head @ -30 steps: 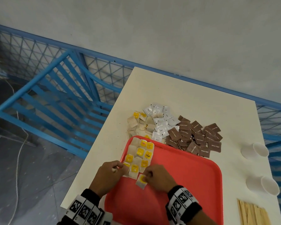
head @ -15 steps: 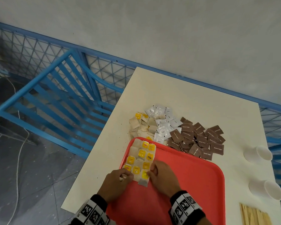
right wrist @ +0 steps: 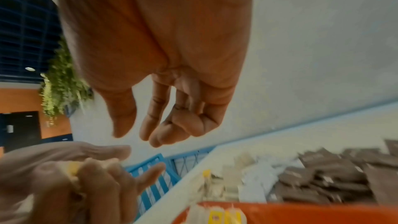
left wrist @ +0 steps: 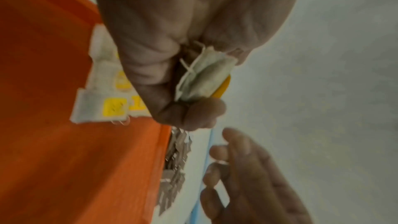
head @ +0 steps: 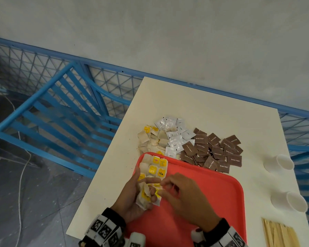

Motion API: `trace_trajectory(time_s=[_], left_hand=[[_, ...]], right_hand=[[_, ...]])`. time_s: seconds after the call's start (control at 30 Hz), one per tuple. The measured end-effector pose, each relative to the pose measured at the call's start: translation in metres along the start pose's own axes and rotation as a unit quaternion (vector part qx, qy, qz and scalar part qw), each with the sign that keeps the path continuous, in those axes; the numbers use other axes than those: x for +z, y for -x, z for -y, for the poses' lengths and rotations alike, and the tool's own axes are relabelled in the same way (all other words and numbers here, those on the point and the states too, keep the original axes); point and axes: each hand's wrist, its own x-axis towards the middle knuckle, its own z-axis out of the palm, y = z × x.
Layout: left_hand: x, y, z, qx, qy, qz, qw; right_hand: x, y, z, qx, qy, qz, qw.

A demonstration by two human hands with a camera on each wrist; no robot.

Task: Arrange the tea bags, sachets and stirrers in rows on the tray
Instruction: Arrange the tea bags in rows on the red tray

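The left hand (head: 132, 195) grips a small bunch of tea bags (head: 145, 195) above the red tray's (head: 203, 193) left edge; their number cannot be told. The right hand (head: 182, 195), fingers loosely curled, holds nothing. About nine bags (head: 156, 166) lie in rows on the tray. Two cups (head: 279, 162) stand at the right.

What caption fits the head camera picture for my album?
Left hand holds spare tea bags while the right hand reaches in over the red tray.

Fenced test area: blue mesh barrier (head: 112, 82), table (head: 203, 107)
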Motion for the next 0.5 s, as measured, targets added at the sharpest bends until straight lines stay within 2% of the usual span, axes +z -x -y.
trace_trajectory(time_s=[0.1, 0.17, 0.37, 0.5], left_hand=[[0.016, -0.005, 0.008, 0.006, 0.001, 0.052, 0.999], [0.023, -0.008, 0.016, 0.009, -0.018, 0.056, 0.998], [0.043, -0.008, 0.034, 0.064, -0.130, 0.007, 0.989], [0.054, -0.001, 0.038, 0.078, -0.184, -0.006, 0.980]], right_hand=[[-0.008, 0.011, 0.017, -0.025, 0.016, 0.037, 0.999], [-0.009, 0.018, 0.021, -0.021, 0.050, 0.035, 0.998], [-0.023, 0.031, 0.015, 0.004, 0.037, -0.034, 0.999], [-0.021, 0.039, 0.012, 0.028, 0.104, 0.008, 0.994]])
